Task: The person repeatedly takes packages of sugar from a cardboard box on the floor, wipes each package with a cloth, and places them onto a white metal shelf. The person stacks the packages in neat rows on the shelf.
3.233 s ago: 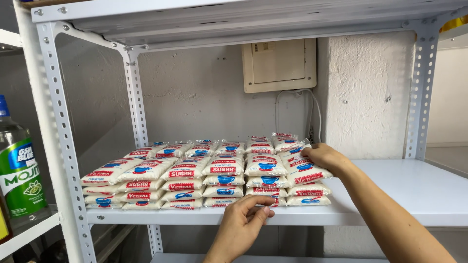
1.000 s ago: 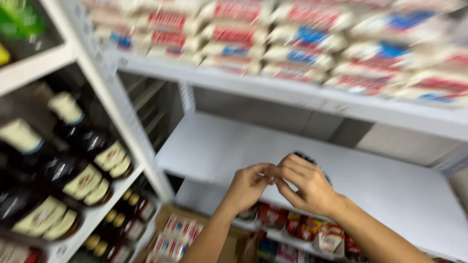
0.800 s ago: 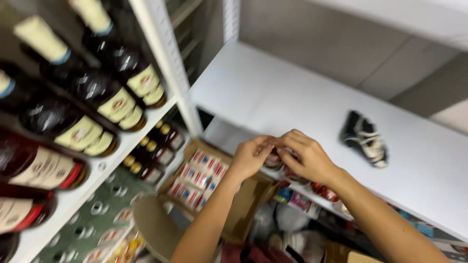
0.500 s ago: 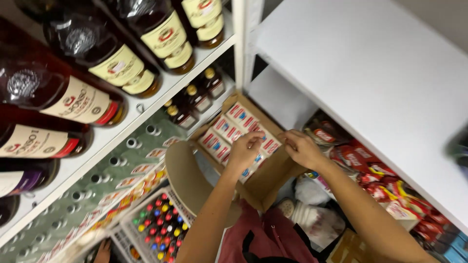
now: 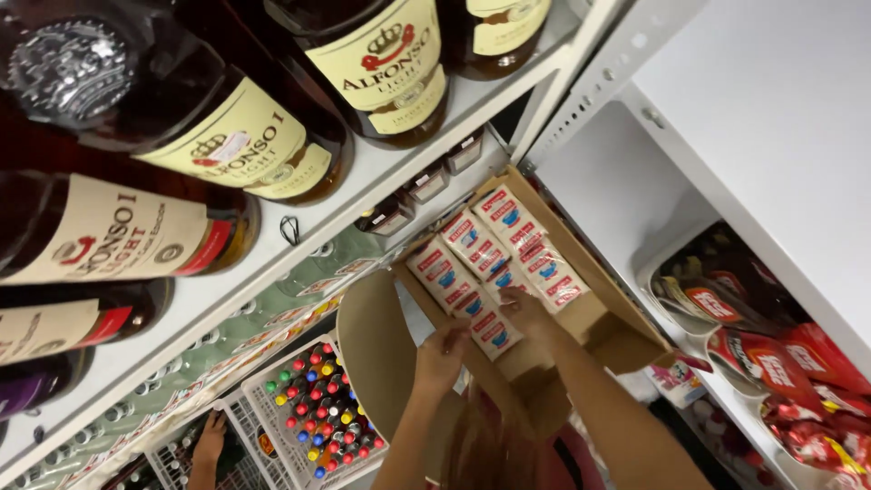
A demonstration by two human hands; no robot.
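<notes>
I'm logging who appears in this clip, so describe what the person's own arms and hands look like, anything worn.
Both forearms are bare, no sleeves in view. The left hand and right hand wear no gloves, and no rings, watch or bracelets are visible. Reddish clothing shows below the arms.

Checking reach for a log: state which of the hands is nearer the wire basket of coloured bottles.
Left. The left hand is just right of the wire basket; the right hand is farther right, over the cardboard box.

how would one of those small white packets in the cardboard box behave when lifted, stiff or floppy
Probably soft rather than stiff: the white packets look like small pillow pouches with rounded faces. Their film looks glossy, so they may be a bit slippery. They lie flat in rows in the cardboard box, so rolling seems unlikely. The right hand and left hand are on them.
</notes>
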